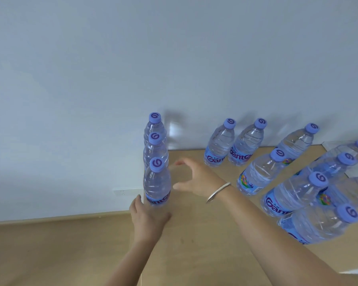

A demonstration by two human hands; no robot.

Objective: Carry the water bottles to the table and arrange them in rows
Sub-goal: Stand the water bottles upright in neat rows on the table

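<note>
A pale wall backs a light wooden desk (194,234), with a white wall socket (126,192) low beside its left edge.

In the head view, three water bottles stand upright in a line along that left edge; the nearest bottle (157,183) is the one being set. The left hand (147,218) lies at its base, fingers fairly straight and touching the lower side of it, not wrapped round. The right hand (191,179), a silver bangle (217,191) on its wrist, hovers just beside the bottle, thumb and fingers spread apart, holding nothing. More bottles (293,195) stand in looser groups to the right.

To do this well, I would nudge the base until the cap lines up with the two behind, steadying low so it cannot tip.

The labels read "Ganten" in purple script; each cap bears a swirl mark.
</note>
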